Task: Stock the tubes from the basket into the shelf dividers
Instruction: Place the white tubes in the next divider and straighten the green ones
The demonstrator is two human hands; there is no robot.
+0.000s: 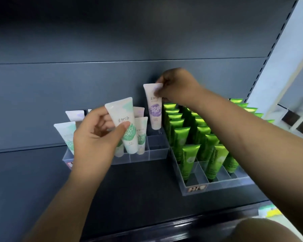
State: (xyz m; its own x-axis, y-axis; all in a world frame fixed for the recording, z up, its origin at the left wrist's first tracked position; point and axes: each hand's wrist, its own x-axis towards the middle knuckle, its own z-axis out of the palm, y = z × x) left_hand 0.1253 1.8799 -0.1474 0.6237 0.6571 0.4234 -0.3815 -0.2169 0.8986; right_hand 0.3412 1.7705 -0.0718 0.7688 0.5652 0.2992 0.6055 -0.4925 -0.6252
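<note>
Left hand (93,138), nearer: grips green-print tube (120,114), upright, cap down. Right hand (177,84): pinches purple-print tube (154,110) at crimp; tube hangs vertical, directly above rear divider cell (158,143).

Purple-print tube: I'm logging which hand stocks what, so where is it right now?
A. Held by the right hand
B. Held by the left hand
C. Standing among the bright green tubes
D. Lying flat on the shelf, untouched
A: the right hand pinches the purple-print tube by its top end, while the left hand holds a green-print tube.
</note>
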